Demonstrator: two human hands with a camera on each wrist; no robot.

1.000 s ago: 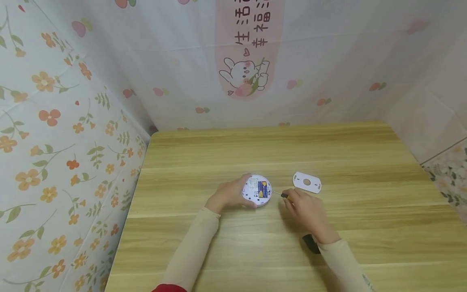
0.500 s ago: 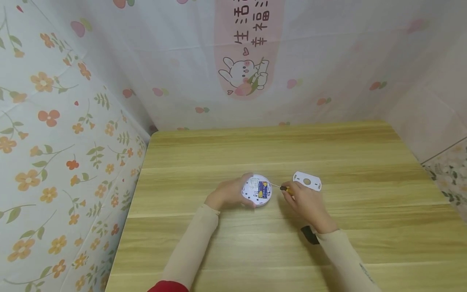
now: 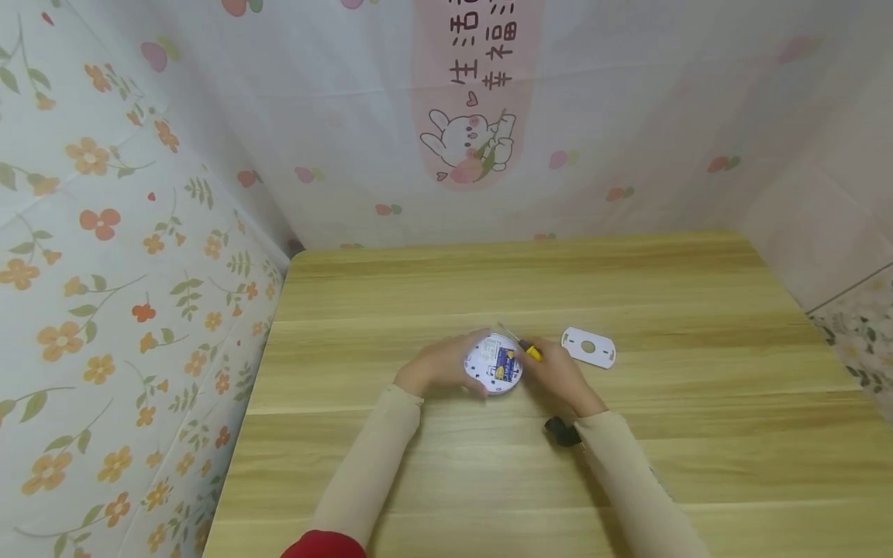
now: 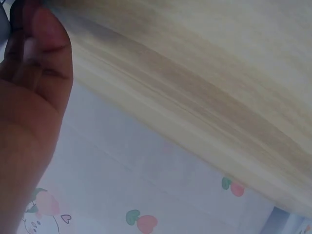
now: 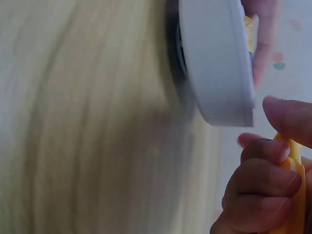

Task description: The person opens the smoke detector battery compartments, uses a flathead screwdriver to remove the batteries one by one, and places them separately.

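Observation:
A round white smoke detector (image 3: 483, 358) sits on the wooden table, its back facing up with a blue-and-yellow battery (image 3: 505, 366) set in it. My left hand (image 3: 442, 367) grips its left edge, thumb and fingers spread around the rim. In the left wrist view that hand (image 4: 34, 102) fills the left side and the detector hardly shows. My right hand (image 3: 558, 378) holds a screwdriver (image 3: 533, 353) by its yellow-and-black handle, close to the detector's right edge. Its shaft slants up and left, near the far rim. The right wrist view shows fingers curled round the yellow handle (image 5: 294, 170).
A white mounting plate (image 3: 589, 347) with a round centre hole lies flat, right of my right hand. A black object (image 3: 562, 432) is at my right wrist. Behind the table (image 3: 391, 294) hangs a printed cloth (image 3: 314, 101); a floral cloth (image 3: 105, 310) hangs at left.
My right hand and screwdriver have moved left, nearer the detector. The shaft, which pointed at the right edge, now slants toward the far rim. My left hand keeps its grip.

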